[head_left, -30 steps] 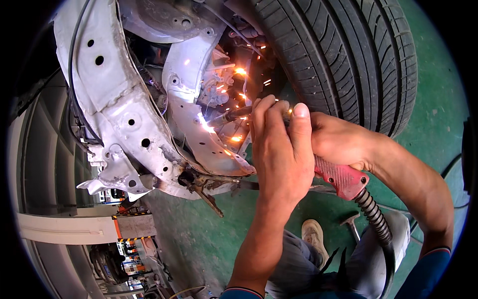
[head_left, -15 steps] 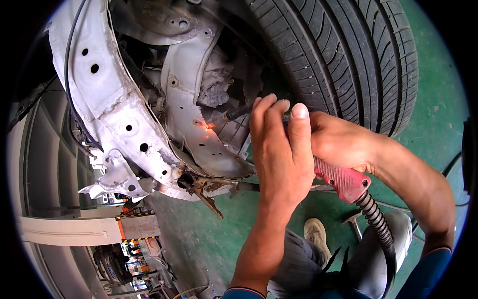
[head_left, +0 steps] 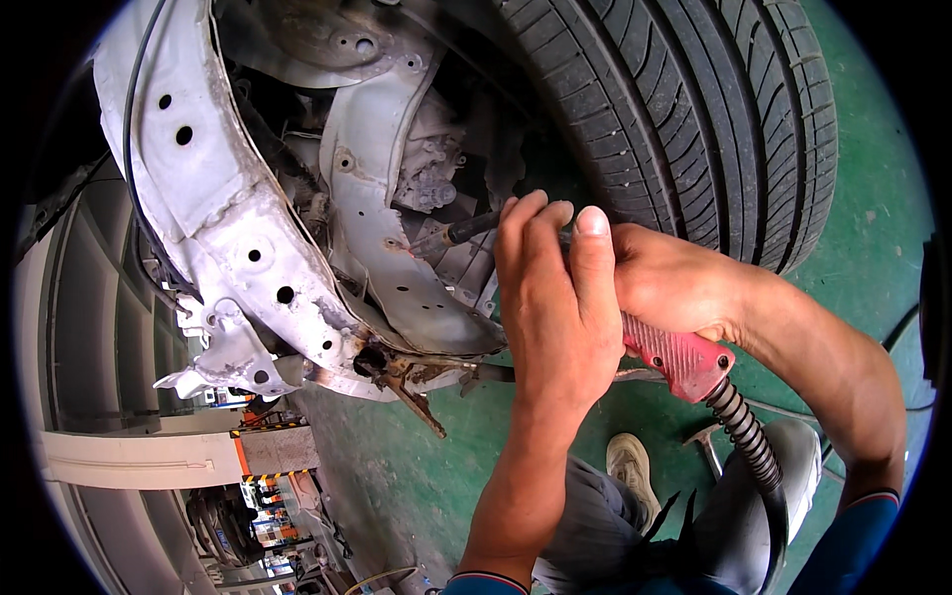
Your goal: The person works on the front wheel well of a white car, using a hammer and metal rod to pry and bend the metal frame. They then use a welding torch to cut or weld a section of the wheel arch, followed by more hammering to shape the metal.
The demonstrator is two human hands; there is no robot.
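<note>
My right hand (head_left: pixel 674 283) is wrapped around the red ribbed handle of a welding torch (head_left: pixel 684 359). My left hand (head_left: pixel 560 307) closes around the torch's front part, its thumb pointing up against the right hand; the palm side is hidden. Past the left fingers, the dark neck and nozzle (head_left: pixel 458 233) reach leftward to the edge of a curved grey metal panel (head_left: pixel 382 233) with several holes. The thin tip lies at or very near that panel's edge; contact is too small to tell. From the handle's lower end, a spring-sleeved cable (head_left: pixel 749 436) runs down beside my leg.
A large tyre (head_left: pixel 684 119) stands close beyond my hands. A pale, scraped body rail (head_left: pixel 243 218) curves along the left, with a rusty bent bracket (head_left: pixel 412 392) at its lower end. A hammer (head_left: pixel 706 446) lies on the green floor (head_left: pixel 416 486) near my shoe (head_left: pixel 630 471).
The orange glow and sparks at the nozzle's tip have gone out. Both hands and the torch have shifted only slightly to the left.
</note>
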